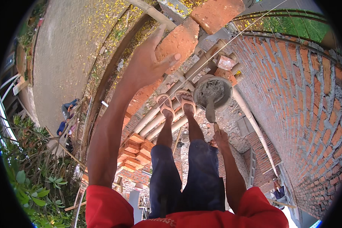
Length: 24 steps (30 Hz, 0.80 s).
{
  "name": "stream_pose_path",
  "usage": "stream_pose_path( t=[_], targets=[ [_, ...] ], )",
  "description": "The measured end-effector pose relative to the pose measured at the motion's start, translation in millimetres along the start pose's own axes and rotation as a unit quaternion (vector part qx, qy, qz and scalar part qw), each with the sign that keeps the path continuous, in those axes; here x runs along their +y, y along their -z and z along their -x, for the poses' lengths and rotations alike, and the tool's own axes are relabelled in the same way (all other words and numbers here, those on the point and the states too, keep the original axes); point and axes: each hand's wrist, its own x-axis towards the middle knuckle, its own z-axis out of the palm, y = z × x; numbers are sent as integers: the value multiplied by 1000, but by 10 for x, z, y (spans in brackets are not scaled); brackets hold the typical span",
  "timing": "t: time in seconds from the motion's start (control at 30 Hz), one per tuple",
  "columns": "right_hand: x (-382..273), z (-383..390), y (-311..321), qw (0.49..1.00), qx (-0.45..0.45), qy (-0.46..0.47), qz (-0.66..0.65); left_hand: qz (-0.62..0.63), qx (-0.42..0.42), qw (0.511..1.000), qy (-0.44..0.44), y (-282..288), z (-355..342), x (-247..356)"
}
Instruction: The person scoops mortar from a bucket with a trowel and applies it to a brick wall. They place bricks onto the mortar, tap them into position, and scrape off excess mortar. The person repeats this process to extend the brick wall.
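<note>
**High on the scaffold: one hand at a brick, one on a trowel**

Down at far left, well below, a paved yard spreads out and another person in blue crouches at its edge beside green shrubs.

Moving right, the left hand is raised at the end of a long outstretched arm. Its fingers are spread wide and loose, gripping nothing, the thumb lying against the near face of a red brick. That brick sits just beyond and to the right of the palm, its long axis running up and to the right, in line with a second brick further on. This hand is much the nearer of the two to the bricks.

At centre, two sandalled feet stand on bamboo poles with a stack of bricks far beneath.

Just right of the feet, a round pan of grey mortar rests on the poles. The right hand is clenched round the handle of a trowel, whose blade points up into the pan, its long axis nearly vertical in view.

Rightmost, a curved brick wall rises, with a taut guide string across its top.
</note>
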Motion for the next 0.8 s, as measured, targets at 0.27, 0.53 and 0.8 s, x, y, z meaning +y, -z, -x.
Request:
stream_pose_path(
  t=[0.27, 0.53, 0.8],
  targets=[
    [13, 1100, -37, 967, -33, 66, -242, 154, 0, 988, 7, 264, -448, -4],
    [-366, 1036, -674, 868, -1, 4, -496, 113, -11, 992, -56, 83, -533, -55],
    [-1442, 1840, -1177, 891, 38, 285, -353, 121, -91, 984, 93, 191, -123, -116]
  ],
)
